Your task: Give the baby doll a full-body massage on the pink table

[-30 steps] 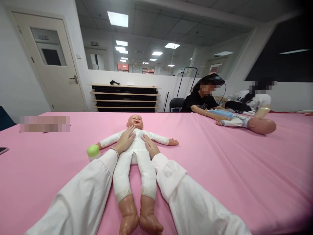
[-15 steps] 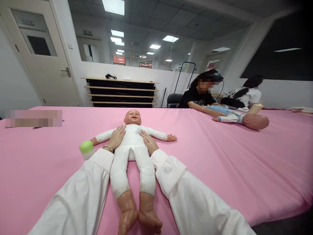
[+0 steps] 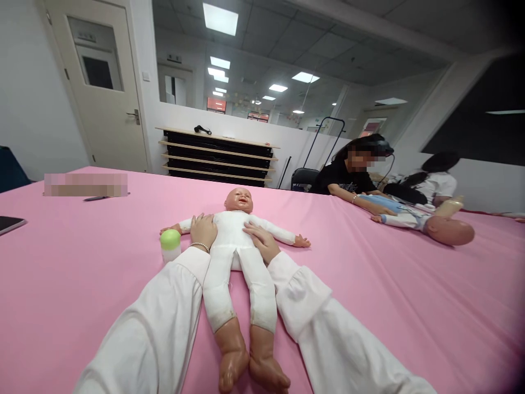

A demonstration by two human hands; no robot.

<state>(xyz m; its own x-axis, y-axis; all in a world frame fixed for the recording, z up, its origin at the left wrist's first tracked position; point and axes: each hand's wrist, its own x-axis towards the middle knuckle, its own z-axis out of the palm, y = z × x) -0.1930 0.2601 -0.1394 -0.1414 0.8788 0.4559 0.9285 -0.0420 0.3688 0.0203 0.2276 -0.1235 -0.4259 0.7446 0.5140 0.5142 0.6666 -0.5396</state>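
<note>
A baby doll (image 3: pixel 232 241) with a white cloth body and vinyl head, hands and feet lies on its back on a pink table cover (image 3: pixel 102 290). My left hand (image 3: pixel 204 230) rests flat on the doll's shoulder and upper arm on the image-left side. My right hand (image 3: pixel 260 242) lies across the other side of the chest, fingers pointing inward. Neither hand grips anything. A baby bottle with a green cap (image 3: pixel 170 246) stands just left of my left hand, beside the doll's arm.
A co-worker in a black shirt (image 3: pixel 348 176) has a hand on a second doll (image 3: pixel 451 231), with a bottle (image 3: pixel 453 207) beside it. Another person (image 3: pixel 435 183) sits beyond. A dark tablet or phone (image 3: pixel 10 224) and a pen (image 3: pixel 98 198) lie at the left.
My left hand has shifted from the doll's chest outward onto its shoulder. My right hand has turned across the chest. The view has swung, so the room appears tilted.
</note>
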